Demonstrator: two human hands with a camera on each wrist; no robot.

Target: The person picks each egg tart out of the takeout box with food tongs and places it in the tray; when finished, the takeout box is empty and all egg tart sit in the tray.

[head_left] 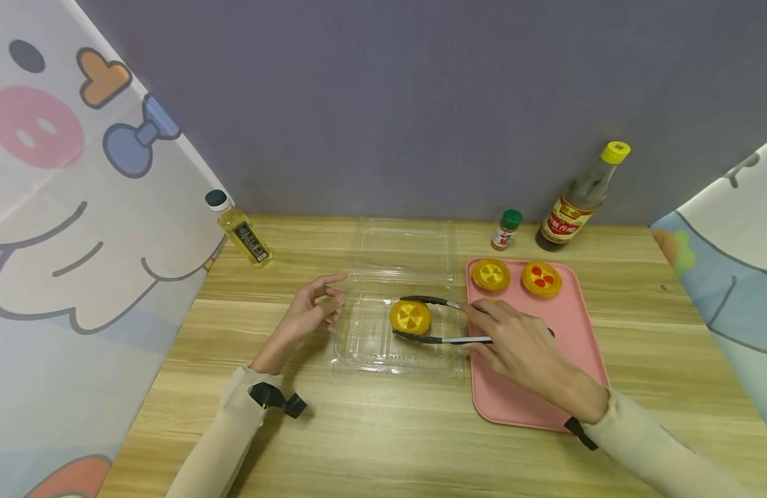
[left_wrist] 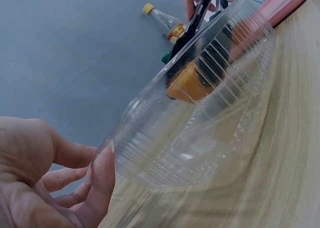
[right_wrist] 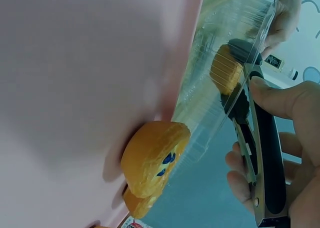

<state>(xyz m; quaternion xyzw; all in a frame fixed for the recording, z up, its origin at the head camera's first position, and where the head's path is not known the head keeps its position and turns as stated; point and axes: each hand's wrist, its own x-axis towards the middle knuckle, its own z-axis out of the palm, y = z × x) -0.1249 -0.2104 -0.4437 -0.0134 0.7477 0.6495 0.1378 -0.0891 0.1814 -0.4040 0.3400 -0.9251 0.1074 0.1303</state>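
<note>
My right hand (head_left: 520,339) grips black-and-silver food tongs (head_left: 453,339). Between the tong tips sits an egg tart (head_left: 411,317) with yellow pieces on top, inside the base of a clear plastic clamshell box (head_left: 366,349). Whether the tart touches the box floor I cannot tell. At the box's left edge, my left hand (left_wrist: 65,183) pinches the rim between thumb and finger. The box lid (head_left: 404,245) lies folded back, away from me. Under my right hand, a tart with blue pieces (right_wrist: 156,158) shows on the pink tray in the right wrist view.
The pink tray (head_left: 514,408) lies right of the box, with a yellow-topped tart (head_left: 491,275) and a red-topped tart (head_left: 541,279) at its far end. Behind stand a green-capped spice jar (head_left: 505,230) and a dark sauce bottle (head_left: 570,207). An oil bottle (head_left: 243,232) stands far left.
</note>
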